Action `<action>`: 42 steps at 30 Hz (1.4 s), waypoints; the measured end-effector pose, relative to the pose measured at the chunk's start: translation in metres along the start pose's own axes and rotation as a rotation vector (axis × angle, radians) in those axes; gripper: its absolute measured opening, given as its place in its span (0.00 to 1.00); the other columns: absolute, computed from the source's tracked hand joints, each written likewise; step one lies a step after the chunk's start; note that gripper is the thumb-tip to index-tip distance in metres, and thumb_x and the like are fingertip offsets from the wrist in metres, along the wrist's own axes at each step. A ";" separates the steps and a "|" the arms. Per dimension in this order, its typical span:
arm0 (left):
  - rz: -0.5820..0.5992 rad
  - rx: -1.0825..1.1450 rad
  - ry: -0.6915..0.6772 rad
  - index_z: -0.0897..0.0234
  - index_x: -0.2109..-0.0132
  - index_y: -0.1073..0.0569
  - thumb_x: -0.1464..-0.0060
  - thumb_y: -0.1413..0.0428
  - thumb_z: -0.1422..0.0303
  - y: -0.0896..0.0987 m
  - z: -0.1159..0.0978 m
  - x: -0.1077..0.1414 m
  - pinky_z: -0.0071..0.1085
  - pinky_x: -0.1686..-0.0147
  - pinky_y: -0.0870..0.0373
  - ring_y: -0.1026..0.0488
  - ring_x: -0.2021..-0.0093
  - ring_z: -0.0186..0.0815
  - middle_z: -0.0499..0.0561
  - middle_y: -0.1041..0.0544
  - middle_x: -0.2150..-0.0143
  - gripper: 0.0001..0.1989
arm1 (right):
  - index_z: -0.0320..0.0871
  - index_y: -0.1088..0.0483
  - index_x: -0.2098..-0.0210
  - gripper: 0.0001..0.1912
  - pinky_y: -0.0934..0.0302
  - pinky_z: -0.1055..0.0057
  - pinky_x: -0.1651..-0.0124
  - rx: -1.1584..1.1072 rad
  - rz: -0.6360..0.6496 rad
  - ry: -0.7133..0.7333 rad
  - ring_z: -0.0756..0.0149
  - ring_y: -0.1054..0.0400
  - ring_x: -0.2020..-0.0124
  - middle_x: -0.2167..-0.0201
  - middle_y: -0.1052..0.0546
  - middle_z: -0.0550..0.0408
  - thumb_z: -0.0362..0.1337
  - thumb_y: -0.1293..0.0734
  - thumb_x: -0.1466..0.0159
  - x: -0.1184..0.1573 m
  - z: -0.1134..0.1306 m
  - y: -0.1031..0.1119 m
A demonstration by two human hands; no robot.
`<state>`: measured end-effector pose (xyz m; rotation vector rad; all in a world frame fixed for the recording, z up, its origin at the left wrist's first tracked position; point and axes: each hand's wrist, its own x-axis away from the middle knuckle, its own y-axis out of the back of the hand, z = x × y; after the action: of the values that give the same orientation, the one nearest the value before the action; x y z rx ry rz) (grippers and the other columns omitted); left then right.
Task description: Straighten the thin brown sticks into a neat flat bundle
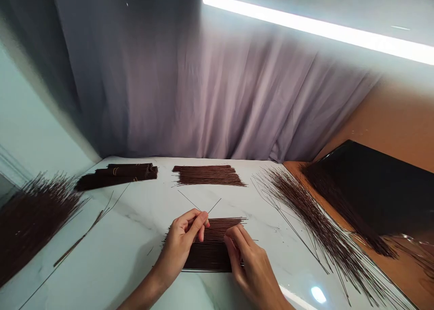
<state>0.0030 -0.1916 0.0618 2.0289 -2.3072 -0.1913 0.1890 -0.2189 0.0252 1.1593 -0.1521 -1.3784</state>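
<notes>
My left hand (185,235) is closed in a pinch above the near pile, thumb against forefinger. Two thin dark sticks (214,205) stick out beyond its fingertips in a V. Under and between both hands lies a flat pile of thin dark brown sticks (213,251), set roughly side by side across the table. My right hand (247,258) rests at the right end of this pile, thumb and fingers brought together. What its fingertips hold, if anything, is hidden.
Behind lies another stick pile (208,176); banded bundles (118,175) sit to its left. Loose sticks fan out at far left (37,219) and right (315,219), with a small cluster (79,240) inward. A dark flat panel (376,188) stands right; a curtain (203,83) hangs behind the white table (142,219).
</notes>
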 end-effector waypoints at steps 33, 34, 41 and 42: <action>0.483 -0.139 0.040 0.61 0.67 0.26 0.33 0.49 0.55 0.010 -0.033 0.034 0.28 0.64 0.41 0.34 0.69 0.34 0.44 0.29 0.77 0.19 | 0.44 0.30 0.65 0.12 0.40 0.76 0.67 -0.370 0.478 -0.077 0.70 0.34 0.72 0.72 0.25 0.59 0.40 0.39 0.27 -0.022 -0.011 0.049; 0.515 -0.178 0.047 0.61 0.68 0.25 0.33 0.49 0.55 0.009 -0.033 0.037 0.28 0.65 0.41 0.34 0.69 0.34 0.44 0.28 0.76 0.19 | 0.44 0.29 0.64 0.10 0.40 0.75 0.66 -0.347 0.505 -0.038 0.70 0.33 0.71 0.71 0.25 0.59 0.39 0.38 0.27 -0.037 -0.012 0.058; 0.257 -0.155 0.015 0.62 0.73 0.29 0.34 0.49 0.53 0.014 -0.018 0.016 0.29 0.68 0.43 0.36 0.71 0.35 0.45 0.31 0.76 0.23 | 0.45 0.30 0.64 0.11 0.44 0.73 0.68 -0.120 0.156 0.126 0.70 0.37 0.74 0.73 0.26 0.58 0.32 0.41 0.27 -0.037 0.021 0.072; 0.228 -0.111 0.041 0.62 0.71 0.28 0.34 0.49 0.52 0.016 -0.017 0.014 0.29 0.70 0.44 0.38 0.72 0.34 0.45 0.32 0.77 0.22 | 0.45 0.31 0.64 0.11 0.44 0.73 0.69 -0.187 0.147 0.069 0.70 0.38 0.75 0.74 0.28 0.58 0.34 0.41 0.27 -0.024 0.022 0.065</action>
<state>-0.0125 -0.2042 0.0800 1.6877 -2.4187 -0.2560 0.2112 -0.2260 0.0936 1.0177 -0.0564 -1.1950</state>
